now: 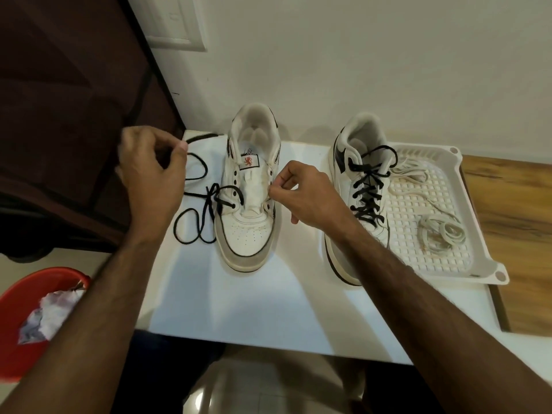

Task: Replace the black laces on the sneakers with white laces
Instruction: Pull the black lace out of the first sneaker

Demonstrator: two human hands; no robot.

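Right hand [301, 198] fingers pinch the sneaker [249, 201] eyelet edge; left hand [152, 174] fingers curl round the black lace [197, 174].

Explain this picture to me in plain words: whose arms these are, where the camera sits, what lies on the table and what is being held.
There is no machine: a person wears one camera on the head, looking down at their own arms. The left hand pinches the black lace coming out of the near sneaker, which is mostly unlaced. The right hand pinches that shoe's eyelet edge. The second sneaker remains fully laced in black. Both stand on a white table. Beside them, a white tray holds the white laces. A red bucket sits lower left.
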